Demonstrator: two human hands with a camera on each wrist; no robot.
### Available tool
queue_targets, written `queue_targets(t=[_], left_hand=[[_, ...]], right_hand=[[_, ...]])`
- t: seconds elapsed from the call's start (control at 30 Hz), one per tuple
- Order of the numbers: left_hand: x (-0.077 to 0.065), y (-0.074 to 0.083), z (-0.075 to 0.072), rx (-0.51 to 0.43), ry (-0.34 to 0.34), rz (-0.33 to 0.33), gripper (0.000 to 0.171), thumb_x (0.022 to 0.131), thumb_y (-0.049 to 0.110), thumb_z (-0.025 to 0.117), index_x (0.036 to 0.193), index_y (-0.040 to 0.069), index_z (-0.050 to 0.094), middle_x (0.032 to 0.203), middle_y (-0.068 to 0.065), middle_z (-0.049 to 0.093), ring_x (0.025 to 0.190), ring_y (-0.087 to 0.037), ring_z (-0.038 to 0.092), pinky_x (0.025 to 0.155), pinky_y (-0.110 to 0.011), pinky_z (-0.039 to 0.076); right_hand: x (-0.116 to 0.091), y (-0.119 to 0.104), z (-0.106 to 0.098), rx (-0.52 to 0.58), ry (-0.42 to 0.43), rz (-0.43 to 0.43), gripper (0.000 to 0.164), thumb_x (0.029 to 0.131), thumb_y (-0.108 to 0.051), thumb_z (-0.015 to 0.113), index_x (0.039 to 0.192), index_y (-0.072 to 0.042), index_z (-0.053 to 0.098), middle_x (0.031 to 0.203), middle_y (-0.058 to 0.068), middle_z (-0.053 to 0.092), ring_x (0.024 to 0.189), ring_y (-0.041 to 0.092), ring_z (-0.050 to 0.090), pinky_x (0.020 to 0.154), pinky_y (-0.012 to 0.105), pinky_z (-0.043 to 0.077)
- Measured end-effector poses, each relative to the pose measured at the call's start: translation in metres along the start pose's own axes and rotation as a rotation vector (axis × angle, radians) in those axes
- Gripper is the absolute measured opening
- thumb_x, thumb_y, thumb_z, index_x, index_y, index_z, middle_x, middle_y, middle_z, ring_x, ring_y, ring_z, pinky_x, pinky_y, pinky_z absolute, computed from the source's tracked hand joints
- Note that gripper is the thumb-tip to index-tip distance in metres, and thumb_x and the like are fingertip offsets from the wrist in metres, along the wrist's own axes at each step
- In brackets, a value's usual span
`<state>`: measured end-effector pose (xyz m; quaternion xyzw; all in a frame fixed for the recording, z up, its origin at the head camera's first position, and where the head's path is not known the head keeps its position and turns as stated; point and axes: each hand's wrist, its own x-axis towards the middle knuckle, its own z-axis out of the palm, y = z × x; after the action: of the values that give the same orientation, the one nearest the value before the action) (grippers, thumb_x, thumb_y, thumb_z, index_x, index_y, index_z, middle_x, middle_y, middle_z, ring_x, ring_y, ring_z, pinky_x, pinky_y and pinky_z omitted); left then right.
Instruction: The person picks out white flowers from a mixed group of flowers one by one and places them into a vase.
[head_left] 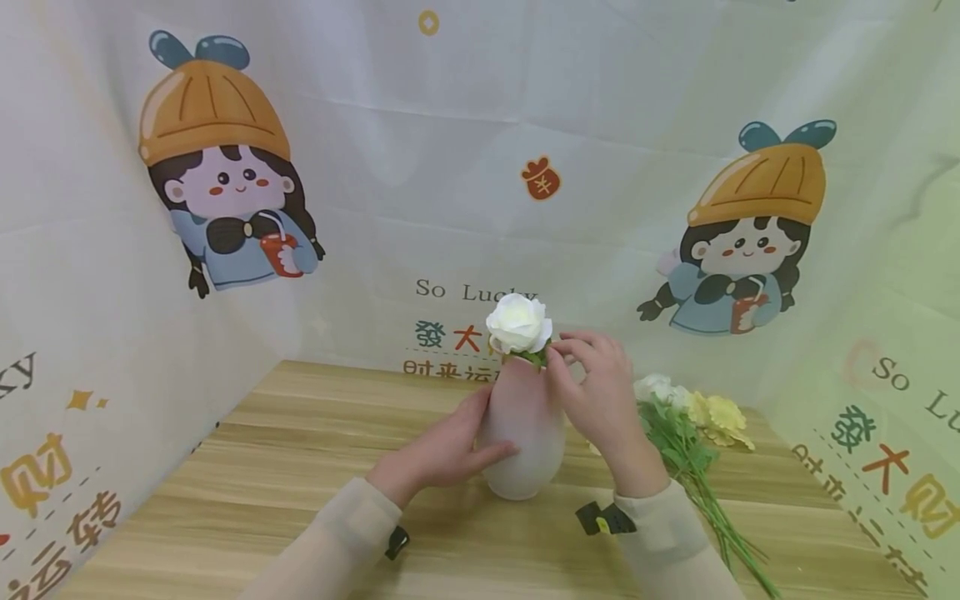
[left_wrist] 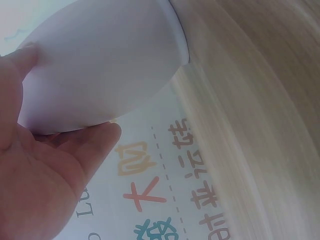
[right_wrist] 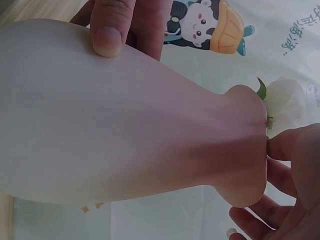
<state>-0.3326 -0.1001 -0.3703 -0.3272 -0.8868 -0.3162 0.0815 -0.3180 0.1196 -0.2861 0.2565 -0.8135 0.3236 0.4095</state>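
A white rose (head_left: 519, 323) with green leaves stands in the mouth of a pale pink-and-white vase (head_left: 523, 433). The vase is upright on the wooden table. My left hand (head_left: 442, 442) grips the vase's body from the left; the left wrist view shows its thumb and fingers (left_wrist: 95, 145) on opposite sides of the vase (left_wrist: 105, 65). At the rim, my right hand (head_left: 600, 392) pinches the rose just under its bloom, by the leaves. In the right wrist view, that thumb (right_wrist: 287, 142) is close against the vase's lip, and the stem inside is hidden.
On the table (head_left: 300, 467), right of the vase, lie several long-stemmed flowers, with white blooms (head_left: 660, 389) and yellow blooms (head_left: 720, 417). Their stems (head_left: 723, 517) reach towards the front edge. A printed cloth (head_left: 420, 192) hangs behind and at both sides.
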Motion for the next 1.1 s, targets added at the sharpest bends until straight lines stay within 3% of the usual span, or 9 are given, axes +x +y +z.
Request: queue_targets(t=[0.63,1.1], left_hand=[[0.000,0.000,0.001,0.005,0.007,0.004,0.093,0.093,0.054,0.063,0.154,0.003,0.014,0.150,-0.015,0.030,0.129,-0.018,0.037,0.108,-0.041,0.038],[0.001,0.000,0.003,0.017,0.017,0.013,0.091,0.095,0.048,0.065,0.154,0.001,0.013,0.151,-0.018,0.029,0.131,-0.019,0.035,0.110,-0.041,0.035]], right_hand=[[0.001,0.004,-0.004,-0.018,0.059,-0.100,0.014,0.092,-0.012,0.067,0.102,-0.005,0.074,0.109,0.009,0.066,0.105,0.026,0.053,0.089,0.052,0.044],[0.000,0.032,-0.022,-0.062,0.080,-0.124,0.016,0.091,-0.011,0.067,0.102,-0.001,0.073,0.108,0.013,0.066,0.104,0.030,0.055,0.088,0.054,0.047]])
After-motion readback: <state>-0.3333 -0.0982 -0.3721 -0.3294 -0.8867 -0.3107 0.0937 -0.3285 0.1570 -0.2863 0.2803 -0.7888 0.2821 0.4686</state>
